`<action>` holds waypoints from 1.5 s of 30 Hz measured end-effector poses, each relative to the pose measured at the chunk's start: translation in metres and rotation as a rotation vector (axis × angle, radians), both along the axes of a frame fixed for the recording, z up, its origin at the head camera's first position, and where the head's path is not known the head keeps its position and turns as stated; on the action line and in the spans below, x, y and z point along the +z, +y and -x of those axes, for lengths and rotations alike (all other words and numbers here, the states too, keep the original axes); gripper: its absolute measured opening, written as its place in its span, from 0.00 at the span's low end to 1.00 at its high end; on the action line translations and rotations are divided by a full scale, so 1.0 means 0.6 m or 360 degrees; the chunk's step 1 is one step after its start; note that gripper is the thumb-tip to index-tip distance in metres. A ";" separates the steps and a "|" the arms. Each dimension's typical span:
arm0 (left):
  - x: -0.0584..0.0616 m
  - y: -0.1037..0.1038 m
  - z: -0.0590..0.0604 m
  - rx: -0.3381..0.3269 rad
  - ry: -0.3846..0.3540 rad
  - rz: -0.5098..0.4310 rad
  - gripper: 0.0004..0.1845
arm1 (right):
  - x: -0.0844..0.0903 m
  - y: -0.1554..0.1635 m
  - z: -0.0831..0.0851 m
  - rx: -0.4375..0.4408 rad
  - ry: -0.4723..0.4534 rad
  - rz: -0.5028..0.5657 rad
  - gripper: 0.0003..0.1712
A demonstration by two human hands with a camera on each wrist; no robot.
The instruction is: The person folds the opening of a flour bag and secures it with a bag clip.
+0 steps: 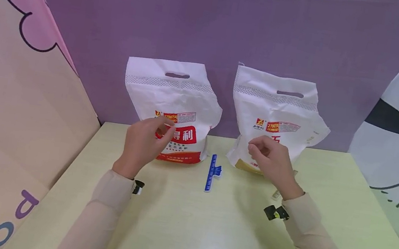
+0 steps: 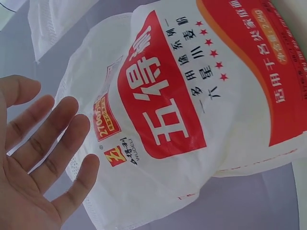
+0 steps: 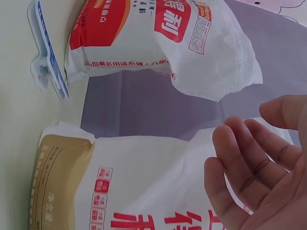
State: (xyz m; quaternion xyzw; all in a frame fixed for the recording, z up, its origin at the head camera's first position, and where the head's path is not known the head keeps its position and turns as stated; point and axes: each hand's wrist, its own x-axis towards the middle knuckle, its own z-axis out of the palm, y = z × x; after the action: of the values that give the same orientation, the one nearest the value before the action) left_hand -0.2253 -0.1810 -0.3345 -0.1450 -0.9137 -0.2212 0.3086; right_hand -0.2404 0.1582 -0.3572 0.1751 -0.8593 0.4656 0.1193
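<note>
White red-labelled flour bag [image 1: 175, 108] stands upright before the open left hand [image 1: 144, 142].

Both arms wear long, close-fitting beige sleeves that end at the wrists. Just behind the left hand [image 1: 141, 143] sits a small black device on the cuff; behind the right hand [image 1: 273, 161] sits a black one with a yellow mark.

2 white bags [image 1: 173, 94], red and gold labels; blue clip [image 1: 211, 172].
</note>
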 end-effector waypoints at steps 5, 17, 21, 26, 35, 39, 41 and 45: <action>0.008 0.008 0.007 -0.0021 0.0035 -0.0021 0.11 | 0.001 -0.013 0.009 -0.0005 -0.0036 -0.0006 0.08; 0.041 0.025 0.025 -0.0055 0.0037 -0.0097 0.13 | -0.003 -0.037 0.032 0.0019 -0.0116 0.0007 0.09; 0.048 0.028 0.037 -0.0050 0.0035 -0.0098 0.14 | -0.002 -0.048 0.039 0.0011 -0.0129 0.0022 0.10; 0.055 0.034 0.046 -0.0048 0.0053 -0.0056 0.13 | -0.003 -0.059 0.045 0.0012 -0.0136 0.0034 0.10; 0.072 0.043 0.065 -0.0012 0.0011 -0.0040 0.14 | -0.004 -0.072 0.051 0.0025 -0.0201 0.0020 0.11; 0.083 0.047 0.072 0.0004 -0.0005 0.0007 0.15 | 0.002 -0.079 0.052 0.0046 -0.0200 0.0036 0.12; 0.087 0.049 0.075 0.0019 -0.0020 0.0031 0.17 | 0.005 -0.084 0.053 0.0059 -0.0202 0.0043 0.13; 0.091 0.054 0.081 0.0026 -0.0064 0.0030 0.19 | 0.009 -0.093 0.054 0.0086 -0.0203 0.0059 0.15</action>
State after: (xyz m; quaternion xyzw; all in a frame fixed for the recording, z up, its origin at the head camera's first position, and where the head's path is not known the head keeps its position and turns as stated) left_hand -0.2741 -0.1488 -0.2797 -0.1359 -0.9229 -0.2129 0.2906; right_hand -0.2725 0.1023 -0.3516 0.1659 -0.8513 0.4947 0.0549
